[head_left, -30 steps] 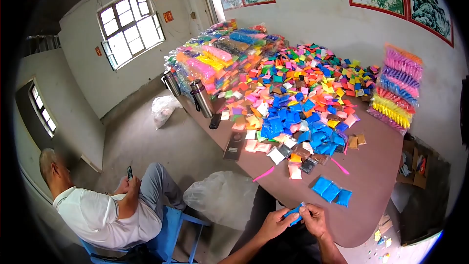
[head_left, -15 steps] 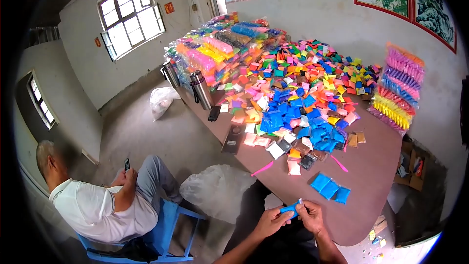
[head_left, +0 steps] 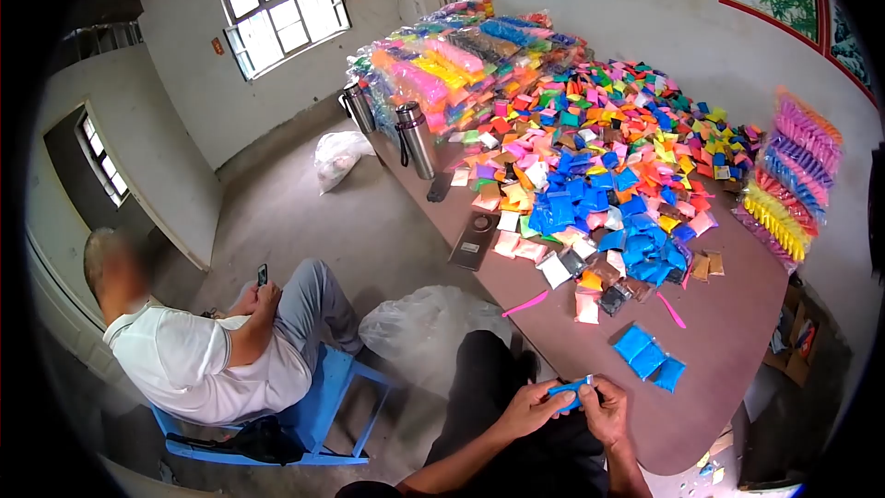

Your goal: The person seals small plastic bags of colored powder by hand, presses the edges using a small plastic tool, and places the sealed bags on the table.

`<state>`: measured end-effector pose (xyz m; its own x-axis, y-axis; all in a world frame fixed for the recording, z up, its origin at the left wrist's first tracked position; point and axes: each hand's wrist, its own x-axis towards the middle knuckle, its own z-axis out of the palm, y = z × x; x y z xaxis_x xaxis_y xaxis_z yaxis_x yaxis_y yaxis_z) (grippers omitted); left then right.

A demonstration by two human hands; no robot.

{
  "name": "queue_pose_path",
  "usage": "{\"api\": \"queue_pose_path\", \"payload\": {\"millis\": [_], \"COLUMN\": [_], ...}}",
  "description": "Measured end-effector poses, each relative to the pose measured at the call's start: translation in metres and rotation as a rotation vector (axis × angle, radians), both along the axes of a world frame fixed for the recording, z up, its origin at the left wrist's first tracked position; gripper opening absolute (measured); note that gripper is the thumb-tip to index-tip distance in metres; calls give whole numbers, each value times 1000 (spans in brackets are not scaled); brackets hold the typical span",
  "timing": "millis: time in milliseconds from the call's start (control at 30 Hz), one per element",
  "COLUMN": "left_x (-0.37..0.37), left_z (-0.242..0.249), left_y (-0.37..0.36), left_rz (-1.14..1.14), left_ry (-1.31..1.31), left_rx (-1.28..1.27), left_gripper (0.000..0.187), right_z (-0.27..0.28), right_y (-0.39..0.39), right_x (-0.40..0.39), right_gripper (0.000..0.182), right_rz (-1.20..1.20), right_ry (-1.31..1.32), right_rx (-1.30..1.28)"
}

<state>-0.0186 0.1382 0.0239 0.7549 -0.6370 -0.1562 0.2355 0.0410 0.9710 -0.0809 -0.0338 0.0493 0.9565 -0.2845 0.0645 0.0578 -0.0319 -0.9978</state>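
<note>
Both of my hands are together over my lap at the table's near edge. A small blue packet (head_left: 569,394) is between them. My left hand (head_left: 535,408) pinches its left part, and my right hand (head_left: 605,410) grips the other end with thumb and fingers. Blue packets (head_left: 643,353) lie side by side on the brown table (head_left: 710,341), just beyond my right hand. Farther back is a big heap of small coloured packets (head_left: 636,143), with blue ones nearest.
Steel flasks (head_left: 417,143), a dark flat device (head_left: 474,241) and pink strips (head_left: 525,303) lie along the table. Bagged packets (head_left: 433,65) are piled behind. At the left a person (head_left: 198,360) sits on a blue chair (head_left: 323,406) holding a phone. Clear plastic bag (head_left: 419,332) on the floor.
The view has shifted, so the table and heap appear farther right and the seated person slightly higher. Both my hands still hold the blue packet.
</note>
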Motion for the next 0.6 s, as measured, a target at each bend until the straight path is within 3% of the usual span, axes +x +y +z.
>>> {"api": "queue_pose_path", "payload": {"millis": [333,400,533,600], "left_x": [5,8,4,1], "left_z": [9,6,-4,-2], "left_y": [4,7,3,-1], "left_rz": [22,16,65,72], "left_ry": [3,-6,-11,24], "left_rx": [-40,22,42,-18], "left_gripper": [30,29,27,27], "right_z": [-10,-6,-2,-11], "right_y": [-5,-5,0,0], "right_x": [4,4,4,0], "right_gripper": [9,10,12,13], "right_rz": [-4,24,-2,-52], "right_ry": [-82,-71,-88,22], "right_rx": [-108,-232,-244,-127]}}
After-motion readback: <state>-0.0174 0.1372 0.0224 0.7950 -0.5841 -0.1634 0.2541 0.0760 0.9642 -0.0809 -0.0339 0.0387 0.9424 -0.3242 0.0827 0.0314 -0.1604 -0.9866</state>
